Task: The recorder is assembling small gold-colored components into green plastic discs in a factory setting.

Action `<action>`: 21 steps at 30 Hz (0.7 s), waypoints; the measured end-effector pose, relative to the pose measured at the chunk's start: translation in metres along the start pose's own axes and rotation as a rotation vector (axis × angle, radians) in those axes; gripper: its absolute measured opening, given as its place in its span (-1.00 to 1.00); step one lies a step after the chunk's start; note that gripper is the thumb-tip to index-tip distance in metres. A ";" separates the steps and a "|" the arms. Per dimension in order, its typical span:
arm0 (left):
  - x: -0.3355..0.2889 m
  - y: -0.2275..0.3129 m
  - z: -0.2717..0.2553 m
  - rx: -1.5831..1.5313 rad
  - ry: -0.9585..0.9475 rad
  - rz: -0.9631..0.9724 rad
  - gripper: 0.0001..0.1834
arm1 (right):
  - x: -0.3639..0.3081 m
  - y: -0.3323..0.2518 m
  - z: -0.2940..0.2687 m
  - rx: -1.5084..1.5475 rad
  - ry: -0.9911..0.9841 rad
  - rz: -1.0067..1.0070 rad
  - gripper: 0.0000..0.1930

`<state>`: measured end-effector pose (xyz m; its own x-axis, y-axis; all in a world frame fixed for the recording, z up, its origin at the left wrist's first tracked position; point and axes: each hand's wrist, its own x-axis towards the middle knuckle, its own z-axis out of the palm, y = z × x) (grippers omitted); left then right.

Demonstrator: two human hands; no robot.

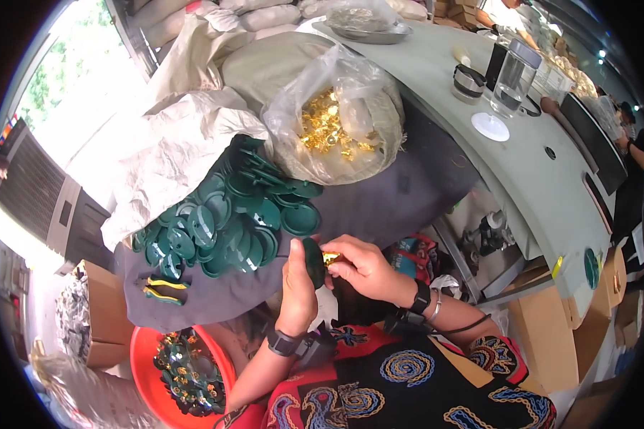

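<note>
My left hand (pixel 298 295) grips a dark green disc (pixel 313 262) by its edge, held upright over my lap. Against the disc's right face, my right hand (pixel 368 269) pinches a small gold metal piece (pixel 330 258). A heap of green discs (pixel 222 222) spills from a white woven sack (pixel 186 143) onto the dark grey cloth (pixel 422 179). Beyond it, a clear plastic bag (pixel 283 107) holds many small gold pieces (pixel 325 129). Yellow-and-black handled pliers (pixel 166 290) lie at the cloth's near left edge.
An orange-red bucket (pixel 143 372) at lower left holds green discs with gold pieces (pixel 190 375). On the right, a grey-green table (pixel 436 79) carries a clear jar (pixel 516 77), a white lid (pixel 490 126) and one green disc (pixel 592 269). Cardboard boxes (pixel 544 336) stand below; people are farther back.
</note>
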<state>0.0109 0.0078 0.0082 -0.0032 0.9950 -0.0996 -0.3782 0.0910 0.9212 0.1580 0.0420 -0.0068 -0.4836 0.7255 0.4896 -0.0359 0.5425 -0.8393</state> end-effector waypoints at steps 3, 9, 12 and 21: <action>-0.004 0.000 -0.002 -0.002 0.013 -0.020 -0.31 | -0.002 -0.002 0.003 -0.210 0.022 -0.109 -0.75; -0.005 0.001 -0.001 -0.052 0.048 -0.039 -0.22 | -0.002 -0.002 0.005 0.121 -0.057 0.086 -0.73; -0.004 -0.002 0.000 -0.022 0.068 -0.013 -0.25 | 0.001 -0.001 0.007 0.018 -0.036 0.049 -0.73; -0.005 -0.019 -0.008 0.548 0.107 0.344 -0.38 | 0.008 -0.008 0.020 -0.312 0.015 -0.093 -0.81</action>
<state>0.0107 0.0010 -0.0120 -0.1424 0.9640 0.2245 0.1875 -0.1964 0.9624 0.1370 0.0351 -0.0005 -0.4777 0.6716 0.5663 0.1916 0.7087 -0.6790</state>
